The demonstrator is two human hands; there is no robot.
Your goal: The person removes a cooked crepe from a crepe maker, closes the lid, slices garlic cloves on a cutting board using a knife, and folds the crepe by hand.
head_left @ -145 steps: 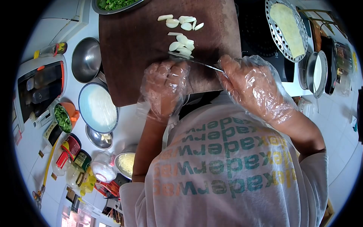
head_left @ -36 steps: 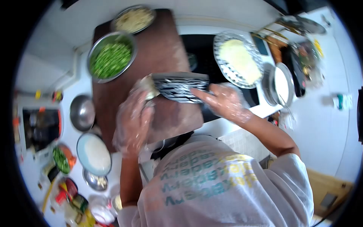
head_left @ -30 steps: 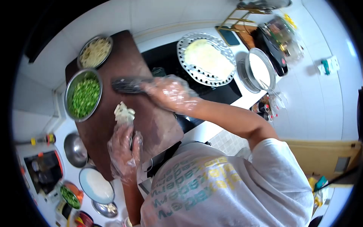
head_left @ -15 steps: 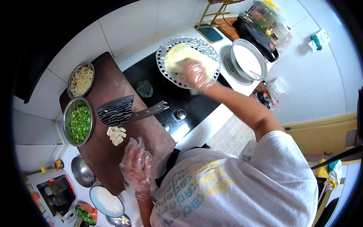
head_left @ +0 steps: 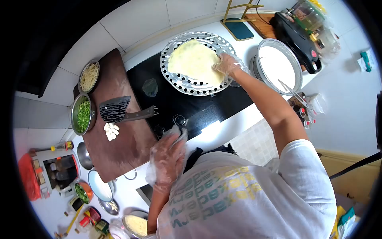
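A pale yellow thin pancake [head_left: 195, 61] lies flat on a round perforated metal steamer tray [head_left: 169, 77], which sits over the black cooktop. My right hand [head_left: 227, 65], in a clear plastic glove, has its fingers closed at the pancake's right edge. Loosely stretched out, my left hand [head_left: 167, 159] wears the same kind of glove and holds nothing; it hovers by the counter's front edge, near the cooktop knob [head_left: 179, 120]. A cleaver [head_left: 115, 109] with a dark handle rests on the brown cutting board [head_left: 123, 147], beside peeled garlic cloves [head_left: 111, 131].
Bowls of shredded food [head_left: 89, 77] and chopped green vegetables [head_left: 83, 115] stand along the board's left side. At right is a large metal bowl of white liquid [head_left: 276, 67] with tongs [head_left: 292, 93] in it. Behind it sits a black appliance [head_left: 292, 38]. More bowls fill the lower left.
My right hand has moved from over the pancake's middle to its right edge. My left hand has shifted right, off the cutting board. The head view has turned slightly.
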